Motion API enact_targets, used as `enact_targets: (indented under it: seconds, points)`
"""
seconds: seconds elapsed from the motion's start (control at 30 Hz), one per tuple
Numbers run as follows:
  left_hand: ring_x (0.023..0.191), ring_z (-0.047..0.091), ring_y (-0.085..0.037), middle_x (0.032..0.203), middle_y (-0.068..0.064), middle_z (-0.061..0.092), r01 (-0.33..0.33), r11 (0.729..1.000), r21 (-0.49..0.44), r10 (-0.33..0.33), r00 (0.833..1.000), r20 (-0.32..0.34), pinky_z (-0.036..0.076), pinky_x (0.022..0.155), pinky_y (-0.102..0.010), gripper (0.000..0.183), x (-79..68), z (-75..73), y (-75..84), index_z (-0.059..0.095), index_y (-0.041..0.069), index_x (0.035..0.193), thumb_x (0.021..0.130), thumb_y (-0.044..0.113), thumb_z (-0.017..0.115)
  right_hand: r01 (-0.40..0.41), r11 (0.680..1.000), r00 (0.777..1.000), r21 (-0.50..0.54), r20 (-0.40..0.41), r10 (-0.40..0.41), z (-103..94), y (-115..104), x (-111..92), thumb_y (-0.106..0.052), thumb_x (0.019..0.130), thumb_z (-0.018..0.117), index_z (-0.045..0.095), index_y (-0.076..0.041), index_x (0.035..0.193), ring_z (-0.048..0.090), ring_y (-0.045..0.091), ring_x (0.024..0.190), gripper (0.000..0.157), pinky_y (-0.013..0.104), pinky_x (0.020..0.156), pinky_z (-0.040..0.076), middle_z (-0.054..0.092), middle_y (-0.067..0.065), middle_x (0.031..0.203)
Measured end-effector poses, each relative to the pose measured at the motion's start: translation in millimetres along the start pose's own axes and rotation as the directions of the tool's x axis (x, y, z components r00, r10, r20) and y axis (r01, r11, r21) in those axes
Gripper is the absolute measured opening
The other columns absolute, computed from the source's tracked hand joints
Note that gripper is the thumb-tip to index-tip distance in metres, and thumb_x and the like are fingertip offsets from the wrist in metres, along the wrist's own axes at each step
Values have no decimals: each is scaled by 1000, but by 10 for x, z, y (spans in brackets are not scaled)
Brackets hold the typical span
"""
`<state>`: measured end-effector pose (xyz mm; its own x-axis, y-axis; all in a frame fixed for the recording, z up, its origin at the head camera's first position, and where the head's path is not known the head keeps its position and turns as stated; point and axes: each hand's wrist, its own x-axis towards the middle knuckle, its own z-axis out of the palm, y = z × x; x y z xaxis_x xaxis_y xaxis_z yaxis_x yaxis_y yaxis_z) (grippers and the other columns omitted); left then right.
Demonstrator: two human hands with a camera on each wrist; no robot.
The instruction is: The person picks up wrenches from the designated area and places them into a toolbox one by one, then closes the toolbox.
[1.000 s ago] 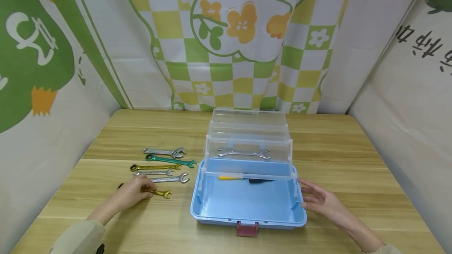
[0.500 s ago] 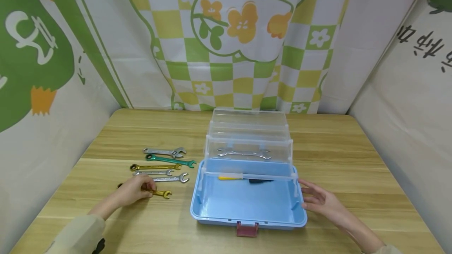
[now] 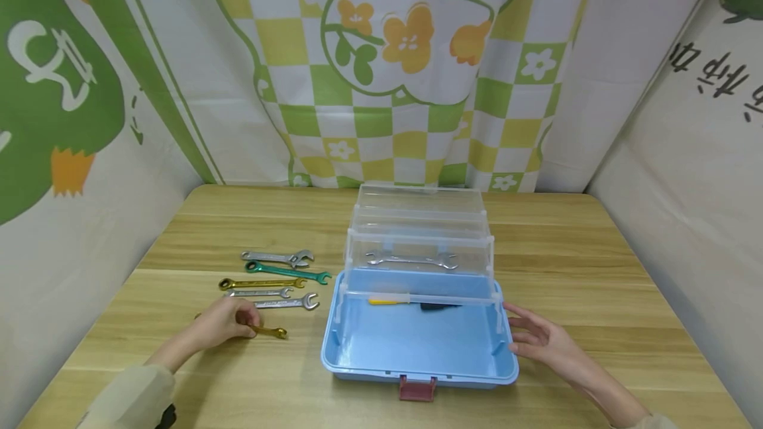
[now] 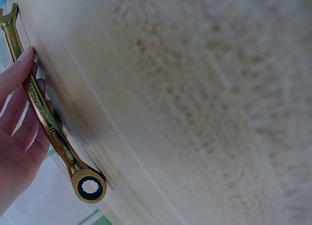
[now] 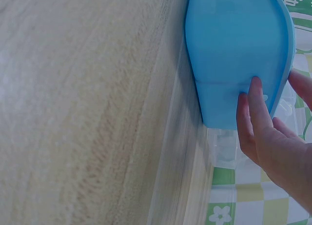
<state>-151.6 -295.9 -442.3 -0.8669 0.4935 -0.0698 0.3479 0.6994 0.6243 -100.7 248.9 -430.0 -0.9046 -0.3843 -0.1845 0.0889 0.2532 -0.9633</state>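
Observation:
My left hand pinches a gold ratcheting combination wrench at its shank between thumb and fingers. In the left wrist view its ring end points down and its open end up, close beside the tabletop. My right hand touches the right side of a blue toolbox with extended fingers, the thumb at the rim. The toolbox stands open, its clear trays raised at the back. A silver double open-end wrench shows in a tray. A yellow-handled tool lies inside the box.
Left of the toolbox lie a silver adjustable wrench, a green ratcheting wrench, another gold wrench and two silver wrenches, one partly behind my left hand. A red latch hangs at the box's front. A patterned curtain backs the wooden table.
The gold wrench has turned in my left hand, so its open end now shows edge-on. The left hand has shifted slightly; my right hand stays at the toolbox.

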Motion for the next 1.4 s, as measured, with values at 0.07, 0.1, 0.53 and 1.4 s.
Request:
enact_targets:
  seconds: [0.07,0.1,0.53,1.4]
  points:
    - [64,48,0,71,6,58,6,1000,2,-6,1000,-2,44,56,-21,14,4,-4,-1,61,10,73,68,1,70,2,1000,1000,3,1,-2,1,-1,-1,-11,83,60,21,0,138,44,41,112,69,32,85,46,30,34,130]
    - [64,48,0,71,6,58,16,1000,4,-16,1000,-1,44,56,-20,14,2,-6,6,61,10,73,68,1,70,3,1000,1000,4,2,-3,1,-1,-2,-11,83,60,21,0,138,44,41,112,69,32,85,46,30,34,130]
    - [64,51,-1,71,4,60,-56,998,-26,54,997,-55,46,56,-20,12,32,-9,52,62,8,73,67,4,72,12,1000,1000,12,5,-12,1,5,-4,-10,83,60,20,1,138,44,42,111,69,31,85,46,30,34,130]
    - [65,51,-4,74,1,60,-49,998,-50,41,988,-149,46,56,-21,13,192,-112,533,62,8,76,71,0,69,26,1000,1000,17,6,-26,5,21,7,-9,83,60,20,1,138,45,41,110,68,28,84,46,31,34,129]
